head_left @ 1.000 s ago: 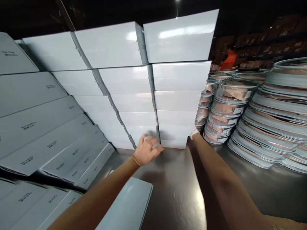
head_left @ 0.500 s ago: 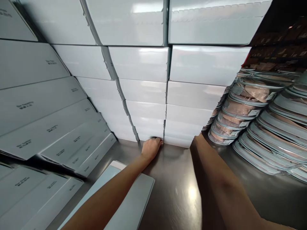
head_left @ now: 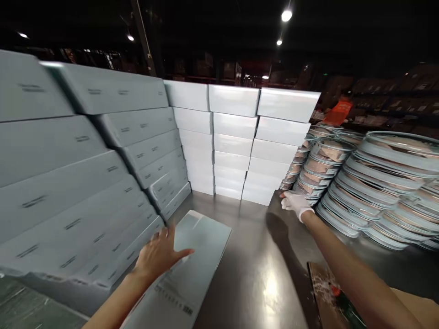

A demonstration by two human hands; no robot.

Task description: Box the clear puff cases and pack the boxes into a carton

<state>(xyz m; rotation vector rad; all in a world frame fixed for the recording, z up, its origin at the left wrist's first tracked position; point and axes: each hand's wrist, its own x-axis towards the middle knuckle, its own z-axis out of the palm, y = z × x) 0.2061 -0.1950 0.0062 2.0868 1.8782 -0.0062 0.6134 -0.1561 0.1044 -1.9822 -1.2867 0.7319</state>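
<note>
My left hand (head_left: 158,253) is bare and open, thumb spread wide, over the near-left side of a flat white box (head_left: 202,244). That box lies on the metal tabletop (head_left: 248,256) and has small print at its near end. I cannot tell whether the hand touches it. My right hand (head_left: 295,204) wears a white glove and is reached forward beside the right end of the stacked white boxes (head_left: 231,141). Its fingers look slightly apart, with nothing visible in them, though they are small and blurred.
A tall wall of printed white boxes (head_left: 78,196) stands along the left. Stacks of round, clear-wrapped items (head_left: 377,192) fill the right side. Brown cardboard (head_left: 325,292) lies under my right forearm. A person in an orange vest (head_left: 339,112) is in the background.
My view has lifted and drawn back. My left hand has come away from the bottom of the back stack to above the flat box. My right hand, hidden earlier, now shows.
</note>
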